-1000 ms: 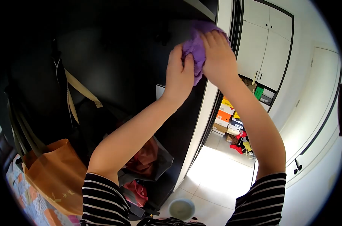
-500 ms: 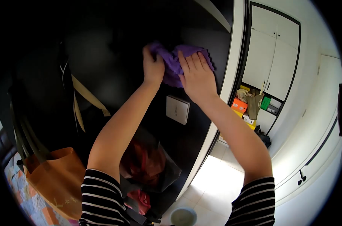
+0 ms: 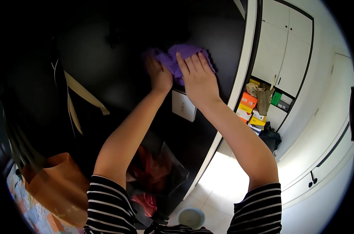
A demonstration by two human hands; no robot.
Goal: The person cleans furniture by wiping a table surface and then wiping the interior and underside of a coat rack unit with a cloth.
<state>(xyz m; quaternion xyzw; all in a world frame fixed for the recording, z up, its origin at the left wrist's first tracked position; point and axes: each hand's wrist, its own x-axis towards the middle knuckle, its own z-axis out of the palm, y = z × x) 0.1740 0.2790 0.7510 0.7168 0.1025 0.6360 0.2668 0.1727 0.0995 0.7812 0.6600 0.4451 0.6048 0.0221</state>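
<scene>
A purple cloth [image 3: 188, 50] lies bunched against the dark upright panel [image 3: 220, 37], in the upper middle of the view. My right hand [image 3: 200, 80] presses flat on its right part, fingers stretched out. At the cloth's left end is my left hand [image 3: 160, 76], its fingers bent around the fabric and slightly blurred. Some of the cloth is hidden beneath both hands. Just below them a white switch plate [image 3: 183, 107] is fixed to the panel, its upper edge close to my hands.
An orange bag [image 3: 58, 179] and beige straps [image 3: 85, 91] hang at left. Below my arms are a clear plastic bag [image 3: 175, 167] and a bowl of water [image 3: 191, 217] on the floor. Right of the panel's white edge [image 3: 239, 84], stacked shoe boxes [image 3: 248, 102] fill a cabinet niche.
Both hands and the cloth have shifted slightly left along the panel, and now sit nearer the switch plate. My left hand has turned more onto the cloth. The camera view has shifted a little.
</scene>
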